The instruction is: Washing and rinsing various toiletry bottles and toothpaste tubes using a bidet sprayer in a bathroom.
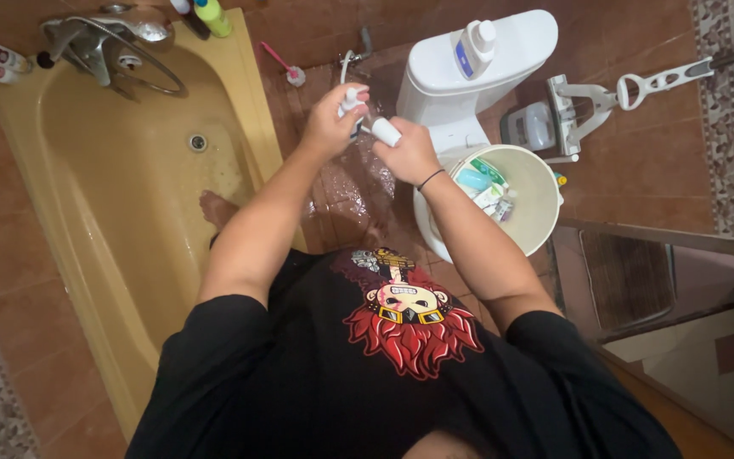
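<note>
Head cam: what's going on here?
A person stands between a yellow bathtub and a toilet, holding small white items in front of them. The left hand grips a small white bottle; the right hand holds a white tube. A cream bucket with toiletries stands beside the toilet.

Both arms extended forward from the shoulders, elbows slightly bent, forearms converging at chest centreline. Left hand raised, fingers curled in a closed grip, thumb side up; right hand just beside and slightly lower, also fisted in a closed grip, knuckles toward the camera, dark band around the wrist. Hands nearly touching; one bare foot visible below the left forearm.
</note>
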